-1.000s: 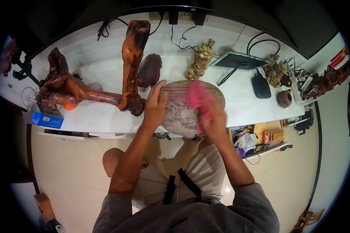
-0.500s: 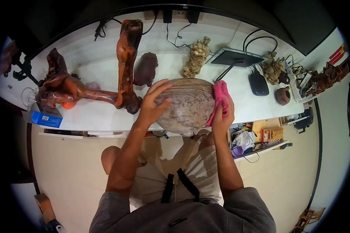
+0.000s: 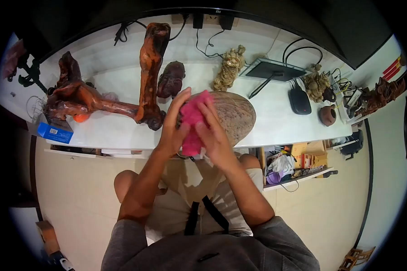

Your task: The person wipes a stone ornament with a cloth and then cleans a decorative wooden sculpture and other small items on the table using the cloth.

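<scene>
A large rounded stone [image 3: 236, 118], brown and speckled with banding along its far edge, sits at the front edge of the white desk before me. My left hand [image 3: 171, 128] is at its left side, fingers stretched up along the edge and thumb by the cloth; it seems to steady the stone, though its grip is partly hidden. A bunched pink cloth [image 3: 195, 115] covers the stone's left part. My right hand [image 3: 214, 139] presses this cloth onto the surface, fingers closed over it.
Glossy driftwood [image 3: 149, 72] and a dark reddish stone [image 3: 172, 79] stand left. Behind are a beige carving [image 3: 229, 67] and a tablet-like panel [image 3: 276, 70]. Rightward lie a black router [image 3: 300, 98] and a clay teapot [image 3: 328, 115]. An open drawer [image 3: 294, 165] juts out below.
My right hand has carried the pink cloth from the stone's right edge across to its left side. My left hand has shifted slightly left, toward the edge. The stone appears turned somewhat.
</scene>
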Tool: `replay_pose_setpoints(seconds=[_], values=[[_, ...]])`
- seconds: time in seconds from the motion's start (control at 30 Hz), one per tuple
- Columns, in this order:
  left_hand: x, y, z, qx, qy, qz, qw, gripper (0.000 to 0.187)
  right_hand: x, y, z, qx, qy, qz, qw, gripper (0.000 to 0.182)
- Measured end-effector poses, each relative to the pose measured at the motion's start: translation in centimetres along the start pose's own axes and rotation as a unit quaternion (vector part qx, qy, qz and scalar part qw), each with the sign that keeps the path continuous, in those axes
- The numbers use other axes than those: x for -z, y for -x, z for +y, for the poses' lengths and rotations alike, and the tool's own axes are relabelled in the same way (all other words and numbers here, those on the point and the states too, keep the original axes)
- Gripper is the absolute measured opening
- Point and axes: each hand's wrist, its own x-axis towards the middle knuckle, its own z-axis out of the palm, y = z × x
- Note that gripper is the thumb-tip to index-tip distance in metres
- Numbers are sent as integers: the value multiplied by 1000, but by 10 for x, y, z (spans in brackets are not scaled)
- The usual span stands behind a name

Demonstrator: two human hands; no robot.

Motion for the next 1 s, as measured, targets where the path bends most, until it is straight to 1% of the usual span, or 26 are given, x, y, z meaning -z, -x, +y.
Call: replay_pose_setpoints(seconds=[0.03, 0.07, 0.13, 0.17, 0.2, 0.23, 0.3, 0.33, 0.4, 0.43, 0.5, 0.6, 0.7, 0.73, 0.83, 0.93, 1.0], values=[[-1, 0, 12, -27, -44, -20, 998, 53, 2, -6, -2, -25, -93, -33, 995, 52], [-1, 4, 18, -53, -88, -40, 994, 53, 4, -10, 3, -48, -161, -30, 985, 52], [2, 16, 9, -23, -212, -49, 976, 48, 11, -19, 19, -89, -292, -26, 952, 51], [4, 21, 2, -8, -273, -52, 961, 46, 18, -24, 21, -22, -135, 4, 991, 50], [1, 26, -1, 19, -225, -9, 974, 45, 26, -27, 23, 45, 25, 35, 998, 48], [-1, 34, -4, 20, -222, 32, 974, 44, 31, -29, 26, 113, 184, 65, 974, 47], [-4, 44, -14, 14, -213, 110, 971, 41, 34, -32, 35, 128, 350, 40, 927, 43], [-8, 48, -19, 32, -193, 156, 968, 41, 35, -30, 38, 132, 431, 28, 892, 41], [-18, 53, -23, 65, -151, 245, 955, 41, 29, -28, 40, 133, 456, 42, 879, 38], [-23, 52, -22, 59, -157, 253, 953, 41, 26, -29, 41, 134, 468, 50, 872, 37], [-35, 49, -16, 47, -166, 266, 948, 41, 26, -29, 42, 136, 456, 57, 878, 37], [-43, 47, -4, -10, -312, 152, 938, 43, 24, -29, 44, 129, 441, 67, 886, 37], [-60, 57, 1, -87, -369, 52, 924, 46, 28, -31, 46, 118, 411, 57, 902, 37], [-63, 62, -2, -86, -378, 51, 920, 48, 31, -31, 48, 114, 399, 47, 908, 37], [-56, 65, -6, -134, -387, 14, 912, 47, 40, -30, 53, 122, 350, 19, 928, 41], [-42, 58, -5, -126, -367, 17, 921, 47, 44, -31, 49, 102, 331, 6, 938, 43], [-40, 51, -5, -82, -336, 90, 934, 45, 42, -29, 50, 103, 346, 19, 932, 43]])
